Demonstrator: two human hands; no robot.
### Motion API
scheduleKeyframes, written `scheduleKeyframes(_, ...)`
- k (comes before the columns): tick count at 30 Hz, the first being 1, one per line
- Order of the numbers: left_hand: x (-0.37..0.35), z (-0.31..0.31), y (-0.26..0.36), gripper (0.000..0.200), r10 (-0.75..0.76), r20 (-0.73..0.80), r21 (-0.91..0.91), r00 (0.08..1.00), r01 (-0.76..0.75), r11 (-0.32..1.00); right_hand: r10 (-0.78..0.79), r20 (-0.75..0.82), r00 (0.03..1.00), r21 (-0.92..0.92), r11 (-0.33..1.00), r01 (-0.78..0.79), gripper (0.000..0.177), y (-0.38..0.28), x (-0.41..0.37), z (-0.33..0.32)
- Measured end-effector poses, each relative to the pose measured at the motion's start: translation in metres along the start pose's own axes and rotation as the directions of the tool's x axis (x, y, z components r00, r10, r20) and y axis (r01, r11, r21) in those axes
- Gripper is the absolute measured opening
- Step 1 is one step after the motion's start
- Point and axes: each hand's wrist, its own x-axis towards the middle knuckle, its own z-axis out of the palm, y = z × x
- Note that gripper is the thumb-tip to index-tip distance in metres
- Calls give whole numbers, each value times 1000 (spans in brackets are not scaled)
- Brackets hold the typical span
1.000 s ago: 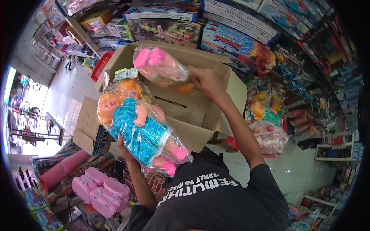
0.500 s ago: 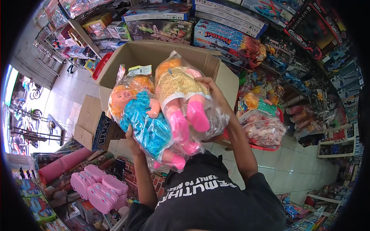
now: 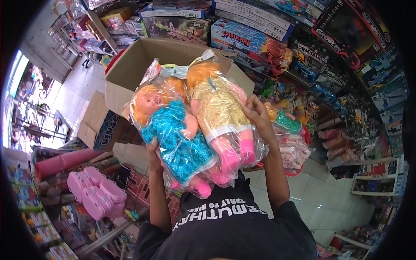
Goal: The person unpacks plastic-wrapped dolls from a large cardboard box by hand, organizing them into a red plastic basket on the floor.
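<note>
Both my hands grip a bundle of plastic-wrapped dolls in front of my chest. A doll in a blue dress [image 3: 180, 147] lies face up on the left, with orange hair and pink shoes. Beside it, a doll in a yellow dress [image 3: 221, 108] shows its back. Another orange-haired head peeks out between them, its body mostly hidden. My left hand [image 3: 154, 154] is closed on the left edge of the bundle, by the blue dress. On the opposite side, my right hand [image 3: 258, 115] pinches the plastic next to the yellow-dressed doll.
A large open cardboard box [image 3: 125, 93] stands just behind the dolls. At the right, a red basket [image 3: 307, 134] holds more wrapped dolls. Toy boxes [image 3: 242, 41] fill the far shelves. Pink cases [image 3: 97, 193] and a pink roll [image 3: 65, 162] lie at lower left.
The dolls have come closer to me and shifted slightly right, with the yellow dress now facing me more fully. My right hand has moved down along the bundle's side.
</note>
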Motion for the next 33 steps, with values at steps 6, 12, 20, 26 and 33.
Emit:
scheduleKeyframes(6,-43,83,-46,56,6,-38,-116,999,-10,993,-21,31,999,92,996,19,43,-33,-41,-60)
scheduleKeyframes(12,-92,138,-107,56,49,-54,-163,997,-57,985,-17,80,997,220,976,-1,74,-38,-72,-129)
scheduleKeyframes(20,-172,164,-165,50,79,-178,-112,981,-100,989,169,398,901,230,933,-277,69,-28,-115,-189)
scheduleKeyframes(26,-216,200,-180,48,185,-227,-58,956,-203,977,357,179,917,505,766,-397,64,12,-142,-210)
scheduleKeyframes(33,-286,211,-219,43,219,-314,26,924,-222,975,337,306,890,215,887,-410,57,-13,-209,-203)
